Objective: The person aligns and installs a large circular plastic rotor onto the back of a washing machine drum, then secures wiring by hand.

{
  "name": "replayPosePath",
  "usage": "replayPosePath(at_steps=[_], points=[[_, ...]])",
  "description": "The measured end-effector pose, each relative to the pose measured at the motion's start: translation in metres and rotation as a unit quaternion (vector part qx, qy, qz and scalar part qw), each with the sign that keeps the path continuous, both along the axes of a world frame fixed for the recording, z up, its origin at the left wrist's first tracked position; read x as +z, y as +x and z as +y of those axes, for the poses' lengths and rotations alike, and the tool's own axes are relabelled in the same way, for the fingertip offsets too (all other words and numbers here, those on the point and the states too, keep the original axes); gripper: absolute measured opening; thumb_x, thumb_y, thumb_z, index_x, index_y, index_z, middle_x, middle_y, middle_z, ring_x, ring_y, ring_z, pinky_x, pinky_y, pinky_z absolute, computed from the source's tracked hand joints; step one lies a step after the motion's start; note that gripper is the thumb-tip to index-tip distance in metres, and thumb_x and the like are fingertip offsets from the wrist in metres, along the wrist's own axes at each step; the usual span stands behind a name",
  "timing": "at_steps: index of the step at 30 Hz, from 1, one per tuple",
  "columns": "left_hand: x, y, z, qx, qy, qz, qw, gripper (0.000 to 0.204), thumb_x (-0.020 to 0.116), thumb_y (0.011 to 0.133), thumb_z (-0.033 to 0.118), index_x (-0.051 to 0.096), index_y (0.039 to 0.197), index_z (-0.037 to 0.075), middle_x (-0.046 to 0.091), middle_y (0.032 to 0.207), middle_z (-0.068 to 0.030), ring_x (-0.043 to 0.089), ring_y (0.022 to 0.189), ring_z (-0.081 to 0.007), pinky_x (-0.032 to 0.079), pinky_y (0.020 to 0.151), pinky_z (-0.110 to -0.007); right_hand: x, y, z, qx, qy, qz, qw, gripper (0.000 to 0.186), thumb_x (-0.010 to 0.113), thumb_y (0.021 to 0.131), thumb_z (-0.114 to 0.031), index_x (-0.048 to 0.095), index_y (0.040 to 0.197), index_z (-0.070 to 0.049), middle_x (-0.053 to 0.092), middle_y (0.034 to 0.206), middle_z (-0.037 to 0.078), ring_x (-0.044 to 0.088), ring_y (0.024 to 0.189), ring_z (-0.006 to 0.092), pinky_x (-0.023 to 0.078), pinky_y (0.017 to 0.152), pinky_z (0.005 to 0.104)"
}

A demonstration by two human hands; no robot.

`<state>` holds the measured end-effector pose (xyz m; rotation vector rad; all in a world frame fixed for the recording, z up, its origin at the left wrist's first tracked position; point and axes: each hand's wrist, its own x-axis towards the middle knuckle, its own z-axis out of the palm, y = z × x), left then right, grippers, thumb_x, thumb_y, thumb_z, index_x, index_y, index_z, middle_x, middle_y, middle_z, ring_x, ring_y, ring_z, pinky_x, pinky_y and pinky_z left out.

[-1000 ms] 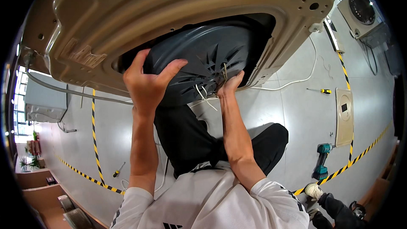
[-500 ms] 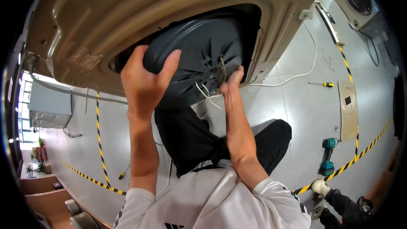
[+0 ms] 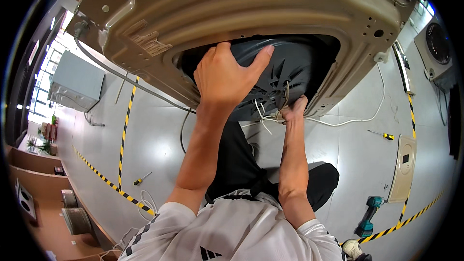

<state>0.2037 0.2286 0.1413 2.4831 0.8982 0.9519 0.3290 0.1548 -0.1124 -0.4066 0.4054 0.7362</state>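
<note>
A dark grey round plastic tub (image 3: 300,60) with radiating ribs sits in the wide opening of a beige metal washing machine cabinet (image 3: 212,5). My left hand (image 3: 226,75) grips the tub's rim at the upper left, its thumb stretched over the face and its fingertips hidden behind the edge. Lower down on the right, my right hand (image 3: 296,110) is curled at the tub's bottom edge; its fingers are partly hidden there. Several loose white and brownish wires (image 3: 262,114) hang from the tub's centre, close beside my right hand.
On the floor at right lie a yellow-handled screwdriver (image 3: 388,137), a beige panel (image 3: 402,169) and a teal cordless drill (image 3: 369,216). Another screwdriver (image 3: 139,181) lies left. A grey hose (image 3: 130,78) runs along the cabinet. Another person's shoe (image 3: 352,248) shows at lower right.
The tub shows less and appears farther inside the cabinet opening. My left hand has shifted along with its rim. The whole view has swung, so surroundings sit farther right.
</note>
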Motion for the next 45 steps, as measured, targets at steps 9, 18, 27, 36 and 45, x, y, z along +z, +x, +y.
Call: replayPosePath(at_steps=[9, 18, 27, 36, 45], points=[[-0.011, 0.001, 0.020, -0.050, 0.031, -0.069, 0.996, 0.057, 0.080, 0.062, 0.045, 0.067, 0.096, 0.001, 0.067, 0.092, -0.0163, 0.064, 0.087, -0.0325, 0.048, 0.079, -0.035, 0.002, -0.009, 0.027, -0.141, -0.036, -0.004, 0.989, 0.053, 0.026, 0.090, -0.039, 0.054, 0.119, -0.004, 0.056, 0.120, 0.010, 0.053, 0.110, 0.0284, 0.043, 0.093, 0.0399], [-0.018, -0.024, 0.020, -0.103, 0.061, -0.132, 0.984, 0.042, 0.083, 0.064, 0.027, 0.062, 0.083, -0.003, 0.065, 0.070, -0.0116, 0.059, 0.064, -0.0130, 0.048, 0.063, -0.026, -0.006, -0.018, 0.025, -0.190, -0.017, -0.031, 0.981, 0.047, 0.037, 0.092, -0.038, 0.051, 0.120, -0.003, 0.055, 0.120, 0.012, 0.052, 0.110, 0.0295, 0.042, 0.093, 0.0402], [-0.011, -0.044, 0.001, -0.123, 0.004, -0.095, 0.988, 0.043, 0.084, 0.063, 0.027, 0.061, 0.084, -0.003, 0.063, 0.069, -0.0114, 0.058, 0.064, -0.0138, 0.048, 0.064, -0.027, -0.016, -0.046, 0.006, -0.168, 0.064, -0.064, 0.982, 0.050, 0.039, 0.091, -0.046, 0.051, 0.120, -0.007, 0.054, 0.119, 0.008, 0.051, 0.107, 0.0264, 0.043, 0.091, 0.0393], [-0.012, -0.045, 0.004, -0.119, 0.025, -0.084, 0.989, 0.043, 0.084, 0.063, 0.028, 0.062, 0.085, -0.001, 0.064, 0.071, -0.0130, 0.062, 0.065, -0.0188, 0.049, 0.064, -0.029, -0.019, -0.058, 0.000, -0.157, 0.061, -0.019, 0.986, 0.049, 0.040, 0.090, -0.046, 0.054, 0.117, -0.008, 0.057, 0.112, 0.007, 0.054, 0.100, 0.0249, 0.048, 0.082, 0.0403], [-0.016, -0.044, 0.009, -0.162, 0.025, -0.078, 0.983, 0.041, 0.081, 0.064, 0.023, 0.060, 0.092, 0.000, 0.064, 0.076, -0.0127, 0.063, 0.068, -0.0202, 0.049, 0.066, -0.029, -0.020, -0.061, -0.001, -0.171, 0.044, -0.007, 0.984, 0.048, 0.040, 0.090, -0.045, 0.055, 0.115, -0.007, 0.057, 0.111, 0.008, 0.054, 0.100, 0.0263, 0.047, 0.084, 0.0411]])
